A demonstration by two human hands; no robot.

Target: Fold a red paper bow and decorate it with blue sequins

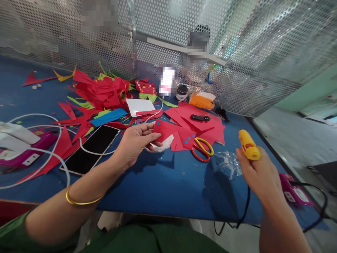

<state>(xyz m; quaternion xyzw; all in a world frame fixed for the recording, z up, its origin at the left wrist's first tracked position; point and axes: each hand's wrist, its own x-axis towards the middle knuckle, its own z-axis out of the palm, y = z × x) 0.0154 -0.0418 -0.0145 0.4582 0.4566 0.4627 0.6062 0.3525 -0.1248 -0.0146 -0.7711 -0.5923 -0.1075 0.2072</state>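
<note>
Between the thumb and fingers of my left hand is a piece of red paper with small blue squares stuck on it. Below that paper lies something white, partly hidden. My right hand is wrapped round a yellow glue gun, raised over the right side of the table, its black cord hanging below. Between the hands, scissors with red and yellow handles rest by another red piece with blue squares. Crumpled clear plastic lies left of the glue gun.
A heap of red and green paper scraps covers the back left of the blue table. A dark phone, white cables and purple power strips lie around. A lit phone stands before the perforated metal screen; a person is behind it.
</note>
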